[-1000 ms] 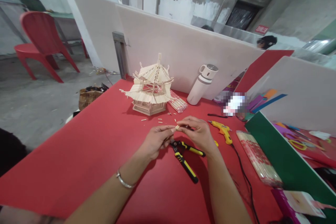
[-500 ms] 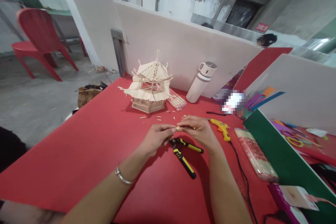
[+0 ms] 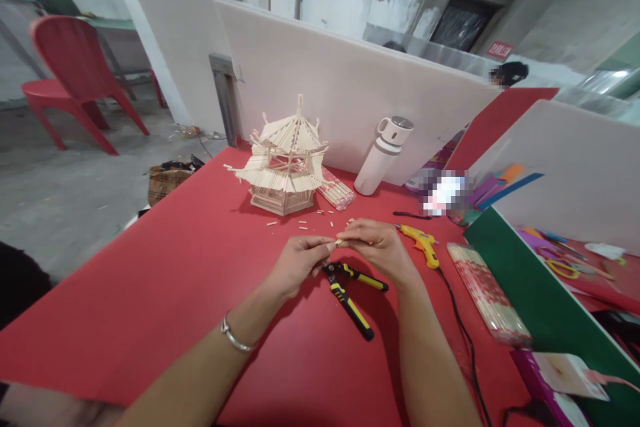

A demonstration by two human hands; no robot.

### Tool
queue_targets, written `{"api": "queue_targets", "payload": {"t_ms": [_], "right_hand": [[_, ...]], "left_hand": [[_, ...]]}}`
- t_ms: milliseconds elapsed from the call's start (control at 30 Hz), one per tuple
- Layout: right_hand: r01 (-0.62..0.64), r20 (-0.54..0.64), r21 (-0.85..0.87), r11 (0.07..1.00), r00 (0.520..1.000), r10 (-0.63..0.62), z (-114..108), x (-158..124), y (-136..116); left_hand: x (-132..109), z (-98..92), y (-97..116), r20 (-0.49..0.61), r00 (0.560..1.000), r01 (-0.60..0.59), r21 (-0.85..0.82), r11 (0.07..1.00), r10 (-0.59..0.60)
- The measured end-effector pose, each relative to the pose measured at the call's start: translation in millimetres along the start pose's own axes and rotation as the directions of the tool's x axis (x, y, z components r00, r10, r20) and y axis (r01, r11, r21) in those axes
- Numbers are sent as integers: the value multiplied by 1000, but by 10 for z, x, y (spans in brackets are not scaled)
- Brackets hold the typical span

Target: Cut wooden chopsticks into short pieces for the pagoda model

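Observation:
My left hand [image 3: 303, 260] and my right hand [image 3: 373, 241] meet fingertip to fingertip above the red table. Between them is a short piece of wooden stick [image 3: 339, 241], pinched by both; its far details are too small to tell. Just below my fingers lie pliers [image 3: 350, 297] with black and yellow handles spread apart. Behind my hands stands a pavilion model [image 3: 287, 167] built of thin sticks, with two roof tiers. Several short stick offcuts [image 3: 303, 225] are scattered in front of it. A yellow glue gun [image 3: 423, 245] rests to the right of my right hand.
A white bottle [image 3: 384, 157] stands at the back by the white partition [image 3: 325, 73]. Packs of sticks lie beside the model and on the right [image 3: 487, 293]. The glue gun's black cord [image 3: 463, 330] runs toward the front. A green board [image 3: 550, 300] edges the right side.
Both hands stay in nearly the same place, still pinching the small stick piece, which has turned slightly. Nothing else on the table has visibly moved.

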State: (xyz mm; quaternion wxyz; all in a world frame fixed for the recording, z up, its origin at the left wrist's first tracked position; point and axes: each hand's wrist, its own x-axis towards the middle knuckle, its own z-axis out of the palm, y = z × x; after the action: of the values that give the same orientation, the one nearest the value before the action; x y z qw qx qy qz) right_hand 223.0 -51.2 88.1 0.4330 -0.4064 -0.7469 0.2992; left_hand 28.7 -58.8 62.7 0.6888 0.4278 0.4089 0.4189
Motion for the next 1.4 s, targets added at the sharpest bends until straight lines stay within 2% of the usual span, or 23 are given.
{"api": "queue_targets", "payload": {"t_ms": [100,167,267,300,367,467,567,633,700,767,867,933,1067,1200,1233,1300,1333,1400], "right_hand": [[-58,-90,-95,994,995,49,-18,11,65],[-143,-108,-312,939,988,115,3,16,156],[-254,-61,-690,678,954,295,109,13,334],[-270,-64,-742,614,940,336,153,12,391],[-295,-83,-774,561,924,372,224,16,478],[-321,-117,-757,570,924,365,228,37,488],[-338,-100,-641,689,927,362,166,2,338],[-346,-31,-568,747,916,400,171,-117,195],[-325,20,-612,721,905,424,231,-318,71],[-287,35,-713,640,897,441,310,-555,-5],[-274,64,-766,582,868,492,373,-838,-25],[-281,61,-765,580,864,499,373,-928,3],[-333,10,-689,644,884,467,400,-969,98],[-441,-215,-546,713,896,389,423,-1022,248],[-471,-270,-442,764,882,387,400,-1038,287],[-480,-322,-93,872,843,430,316,-1061,345],[-445,-305,128,886,833,462,264,-1066,355],[-326,-223,494,806,848,480,166,-1066,328]], "left_hand": [[6,-3,20,-45,999,-3,-30,1000,1],[17,-11,25,-78,997,-7,-55,998,3],[33,-19,19,-95,995,-3,-71,997,-4],[36,-19,16,-94,996,1,-73,997,-8],[39,-16,13,-91,996,11,-76,997,-18],[39,-13,19,-107,994,9,-89,996,-18],[35,-20,33,-130,991,-13,-100,995,0],[34,-29,40,-135,991,-33,-105,994,18],[40,-37,39,-140,990,-50,-113,992,34],[52,-45,30,-141,989,-54,-117,992,38],[75,-53,5,-134,990,-60,-115,992,45],[88,-63,-5,-140,988,-72,-106,992,56],[107,-117,27,-205,973,-129,-93,987,108],[132,-204,87,-265,951,-187,-73,980,162],[138,-220,94,-276,946,-194,-67,979,169],[145,-232,94,-287,942,-196,-47,979,175],[145,-226,86,-284,943,-191,-33,981,174],[138,-194,61,-267,950,-170,0,985,164]]}}
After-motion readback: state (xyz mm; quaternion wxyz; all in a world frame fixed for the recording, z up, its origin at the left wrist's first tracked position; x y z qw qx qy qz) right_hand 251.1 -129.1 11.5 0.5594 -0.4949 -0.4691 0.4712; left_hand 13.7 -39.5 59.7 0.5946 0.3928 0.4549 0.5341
